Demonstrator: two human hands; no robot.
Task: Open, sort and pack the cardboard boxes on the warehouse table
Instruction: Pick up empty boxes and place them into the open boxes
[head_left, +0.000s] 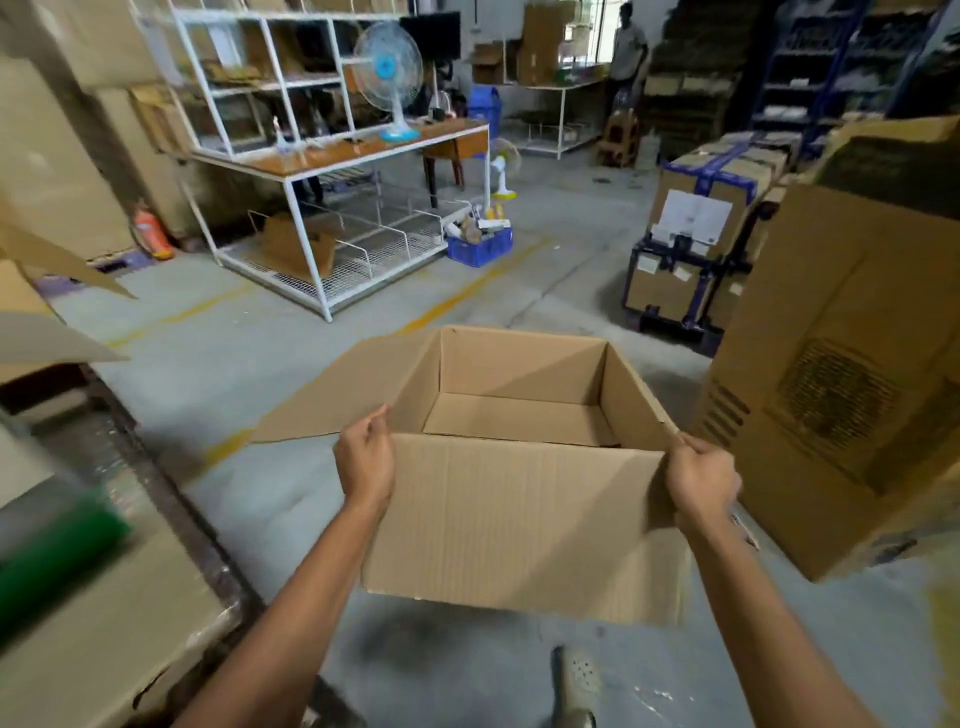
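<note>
You hold the open cardboard box (519, 514) in the air above the floor — left hand (363, 462) and right hand (704, 480) each gripping a near top corner — likely to carry it level.

Head camera looks forward and down, close over the carried box (519, 509), floor (270, 374) beyond.

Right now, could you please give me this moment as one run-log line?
left hand grips near-left corner | right hand grips near-right corner | cardboard box open, nothing visible inside
</note>
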